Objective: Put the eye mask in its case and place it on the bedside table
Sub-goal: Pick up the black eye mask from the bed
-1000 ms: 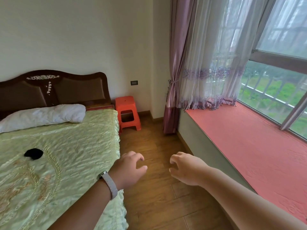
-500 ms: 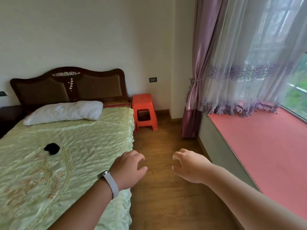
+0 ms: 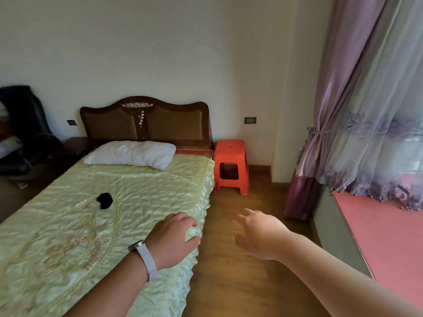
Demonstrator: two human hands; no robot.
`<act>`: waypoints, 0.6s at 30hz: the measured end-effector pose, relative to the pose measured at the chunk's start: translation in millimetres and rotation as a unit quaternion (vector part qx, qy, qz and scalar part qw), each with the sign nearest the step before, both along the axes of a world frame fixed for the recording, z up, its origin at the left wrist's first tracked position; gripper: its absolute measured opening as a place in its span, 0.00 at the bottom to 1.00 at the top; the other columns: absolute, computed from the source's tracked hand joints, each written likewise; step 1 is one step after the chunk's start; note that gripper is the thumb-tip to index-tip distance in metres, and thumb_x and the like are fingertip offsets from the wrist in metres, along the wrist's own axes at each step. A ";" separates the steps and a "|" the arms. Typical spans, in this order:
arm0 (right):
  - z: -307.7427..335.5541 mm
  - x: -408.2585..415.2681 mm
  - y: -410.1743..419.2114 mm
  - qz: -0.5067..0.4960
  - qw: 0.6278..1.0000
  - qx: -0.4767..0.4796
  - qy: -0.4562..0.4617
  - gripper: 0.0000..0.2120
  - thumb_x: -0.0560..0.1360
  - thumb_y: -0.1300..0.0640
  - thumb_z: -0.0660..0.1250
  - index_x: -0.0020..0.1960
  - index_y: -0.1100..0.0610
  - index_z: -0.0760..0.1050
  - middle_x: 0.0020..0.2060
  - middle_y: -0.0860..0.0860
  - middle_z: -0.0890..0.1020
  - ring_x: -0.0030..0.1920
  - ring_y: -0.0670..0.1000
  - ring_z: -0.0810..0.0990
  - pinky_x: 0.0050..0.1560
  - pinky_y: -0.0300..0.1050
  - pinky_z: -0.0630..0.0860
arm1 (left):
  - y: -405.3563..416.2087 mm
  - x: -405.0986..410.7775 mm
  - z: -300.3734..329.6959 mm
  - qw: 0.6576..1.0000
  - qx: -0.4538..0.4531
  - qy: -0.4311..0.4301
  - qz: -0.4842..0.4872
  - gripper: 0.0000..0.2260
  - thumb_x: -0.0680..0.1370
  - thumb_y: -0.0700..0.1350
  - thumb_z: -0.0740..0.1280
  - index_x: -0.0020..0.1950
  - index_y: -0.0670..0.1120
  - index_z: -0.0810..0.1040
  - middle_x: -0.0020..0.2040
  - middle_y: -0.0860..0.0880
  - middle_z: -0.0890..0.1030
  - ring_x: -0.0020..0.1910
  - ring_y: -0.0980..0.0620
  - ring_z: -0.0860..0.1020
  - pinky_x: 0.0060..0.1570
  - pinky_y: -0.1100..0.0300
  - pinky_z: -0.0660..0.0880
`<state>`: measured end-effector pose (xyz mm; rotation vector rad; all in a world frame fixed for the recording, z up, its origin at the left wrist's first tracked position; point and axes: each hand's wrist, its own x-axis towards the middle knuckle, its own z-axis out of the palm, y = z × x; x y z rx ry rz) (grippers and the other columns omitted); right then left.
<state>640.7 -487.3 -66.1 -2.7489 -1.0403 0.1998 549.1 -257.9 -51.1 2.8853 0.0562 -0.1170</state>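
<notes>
Small black crumpled eye mask (image 3: 104, 200) on green quilt (image 3: 146, 193); left hand (image 3: 172, 240), right hand (image 3: 259, 234) both spread, empty

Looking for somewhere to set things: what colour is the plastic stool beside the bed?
The stool is orange-red, seen in the head view.

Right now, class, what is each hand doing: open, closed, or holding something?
Left hand: open, empty, over the bed's edge.
Right hand: open, empty, above the floor.
</notes>
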 end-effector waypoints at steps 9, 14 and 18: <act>-5.4 112.8 76.0 0.040 0.999 -0.026 -0.026 0.22 0.75 0.42 0.60 0.66 0.48 0.68 0.59 0.49 0.74 0.57 0.53 0.73 0.51 0.50 0.75 | 72.0 108.6 -23.3 0.999 -0.028 -0.014 0.030 0.19 0.79 0.58 0.64 0.67 0.52 0.75 0.67 0.56 0.75 0.66 0.54 0.72 0.65 0.59 0.69; -0.7 176.0 131.2 0.057 0.996 -0.039 -0.049 0.23 0.75 0.42 0.59 0.68 0.48 0.66 0.62 0.49 0.72 0.61 0.52 0.69 0.60 0.49 0.68 | 125.5 176.0 -27.5 0.998 -0.049 -0.018 0.028 0.20 0.78 0.58 0.63 0.67 0.52 0.76 0.66 0.56 0.75 0.66 0.54 0.72 0.64 0.59 0.70; 8.5 218.8 174.3 0.060 0.995 -0.030 -0.070 0.23 0.75 0.41 0.59 0.68 0.47 0.66 0.61 0.48 0.73 0.61 0.52 0.70 0.61 0.50 0.68 | 168.2 224.5 -22.4 0.998 -0.039 -0.030 0.027 0.20 0.79 0.58 0.63 0.68 0.51 0.75 0.67 0.55 0.75 0.67 0.53 0.72 0.65 0.57 0.70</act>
